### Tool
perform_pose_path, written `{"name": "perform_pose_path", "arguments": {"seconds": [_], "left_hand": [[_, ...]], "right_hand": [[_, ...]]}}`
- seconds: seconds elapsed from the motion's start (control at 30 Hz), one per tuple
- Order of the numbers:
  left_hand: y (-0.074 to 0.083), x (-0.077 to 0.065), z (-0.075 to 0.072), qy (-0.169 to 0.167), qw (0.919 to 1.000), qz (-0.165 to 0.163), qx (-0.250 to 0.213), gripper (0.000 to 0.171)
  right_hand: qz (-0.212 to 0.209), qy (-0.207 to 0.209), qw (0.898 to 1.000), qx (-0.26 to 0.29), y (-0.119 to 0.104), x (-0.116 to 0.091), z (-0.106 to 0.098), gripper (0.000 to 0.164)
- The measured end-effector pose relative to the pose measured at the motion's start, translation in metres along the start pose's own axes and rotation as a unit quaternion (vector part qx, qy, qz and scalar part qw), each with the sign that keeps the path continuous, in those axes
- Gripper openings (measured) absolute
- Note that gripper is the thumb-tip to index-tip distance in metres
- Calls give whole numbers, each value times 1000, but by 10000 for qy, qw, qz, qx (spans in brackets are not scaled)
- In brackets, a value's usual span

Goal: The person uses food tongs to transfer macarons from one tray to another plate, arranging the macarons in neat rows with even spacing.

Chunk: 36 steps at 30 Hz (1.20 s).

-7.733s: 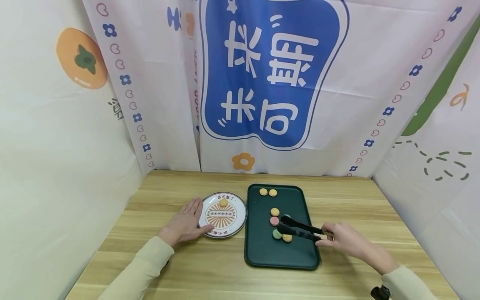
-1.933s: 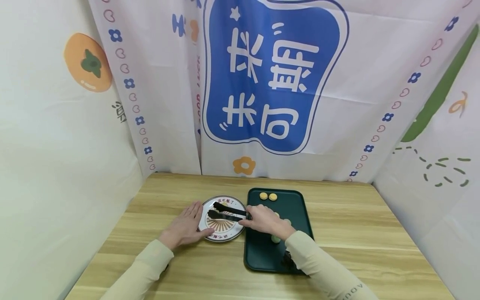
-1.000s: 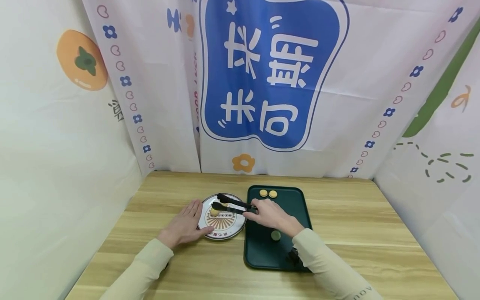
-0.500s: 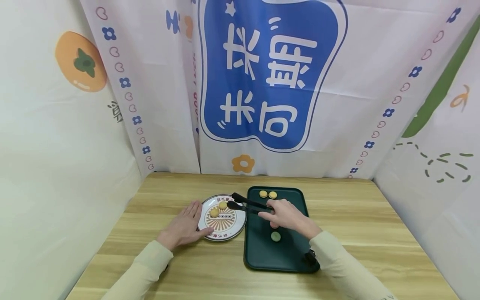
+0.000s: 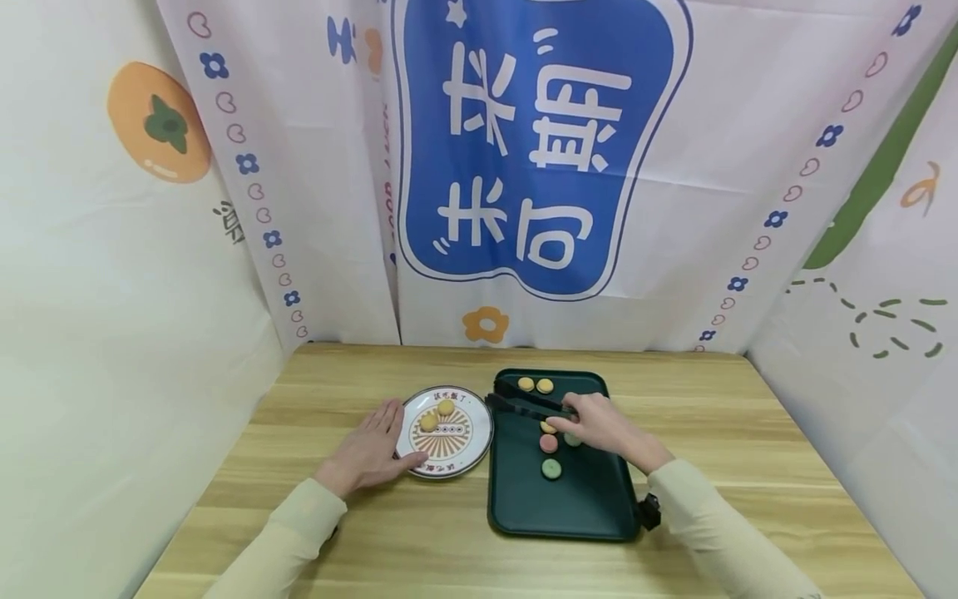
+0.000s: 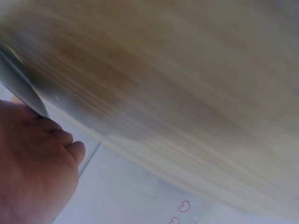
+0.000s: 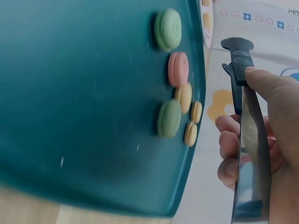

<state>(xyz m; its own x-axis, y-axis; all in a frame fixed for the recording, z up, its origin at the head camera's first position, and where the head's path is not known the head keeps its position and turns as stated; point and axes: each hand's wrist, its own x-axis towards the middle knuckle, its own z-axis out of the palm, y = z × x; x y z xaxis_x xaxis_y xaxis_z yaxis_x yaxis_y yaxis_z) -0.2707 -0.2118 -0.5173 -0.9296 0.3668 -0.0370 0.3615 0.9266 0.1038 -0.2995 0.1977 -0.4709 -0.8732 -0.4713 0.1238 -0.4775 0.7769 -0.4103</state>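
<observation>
Left of the dark green tray (image 5: 554, 512), a printed white plate (image 5: 467, 453) is bearing two yellow macarons (image 5: 429, 423), while the left hand (image 5: 368, 443), its fingers extended and unclenched, is resting against the plate's side farthest from the tray. Above the tray, the right hand (image 5: 596, 423) is grasping tongs (image 7: 252, 140), whose parted tips are extending to the tray's left rim. At the tray's far end a yellow pair (image 5: 545, 386) is lying, with a single yellow macaron (image 7: 184, 98), a pink macaron (image 5: 549, 443) and two green macarons (image 5: 551, 469) lying nearer its middle.
</observation>
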Motion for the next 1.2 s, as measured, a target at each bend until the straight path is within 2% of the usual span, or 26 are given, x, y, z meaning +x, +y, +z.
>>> {"name": "perform_pose_path", "arguments": {"seconds": [0.3,0.5,0.8,1.2], "left_hand": [[-1,1,0,-34,10000,1,63,108],[-2,2,2,71,10000,31,57,107],[-1,0,-2,79,10000,39,-14,106],[-1,1,0,23,10000,26,11,108]], "right_hand": [[233,-22,9997,-61,15,-11,-12,34],[367,-97,9993,19,23,-22,-16,33],[262,11,9997,-4,30,-35,-21,32],[452,-199,9988,-35,39,-49,-21,35]]}}
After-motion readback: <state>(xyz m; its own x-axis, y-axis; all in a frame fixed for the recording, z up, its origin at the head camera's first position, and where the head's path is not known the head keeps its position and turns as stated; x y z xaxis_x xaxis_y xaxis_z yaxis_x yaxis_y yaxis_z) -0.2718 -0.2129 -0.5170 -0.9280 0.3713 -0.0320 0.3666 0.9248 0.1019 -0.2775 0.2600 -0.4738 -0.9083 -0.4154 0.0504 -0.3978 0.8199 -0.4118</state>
